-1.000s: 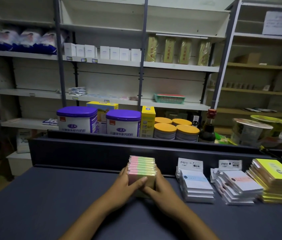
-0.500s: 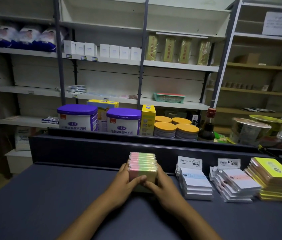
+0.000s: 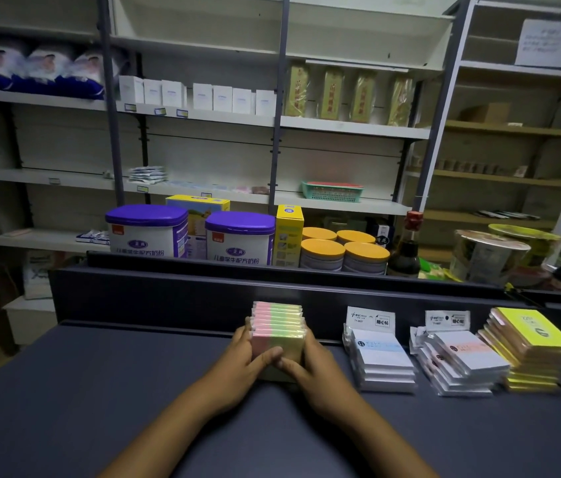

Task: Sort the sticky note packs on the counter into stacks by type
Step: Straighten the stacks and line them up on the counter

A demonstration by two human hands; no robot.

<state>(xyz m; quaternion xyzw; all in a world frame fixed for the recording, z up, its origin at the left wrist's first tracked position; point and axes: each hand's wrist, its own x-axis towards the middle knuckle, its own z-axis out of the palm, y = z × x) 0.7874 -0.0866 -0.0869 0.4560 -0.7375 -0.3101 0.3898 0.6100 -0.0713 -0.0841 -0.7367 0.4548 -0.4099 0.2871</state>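
Both hands, left hand [image 3: 237, 360] and right hand [image 3: 317, 369], gripped a light, slippery, shift-prone pastel pack stack [image 3: 278, 331] by its sides on the worktop [image 3: 99, 391]

On the counter [image 3: 99, 408] a stack [image 3: 279, 326] of packs stands between the left hand [image 3: 241, 363] and right hand [image 3: 317, 370], each touching a side of it. To the right of the right hand three more stacks sit in a row: the second stack [image 3: 381, 360] nearest, the third stack [image 3: 462, 360] next, the fourth stack [image 3: 531, 346] farthest. Beyond the hands runs a ledge [image 3: 203, 291]; tubs [image 3: 148, 232] and tins [image 3: 344, 253] stand behind it, shelves [image 3: 341, 127] farther back.
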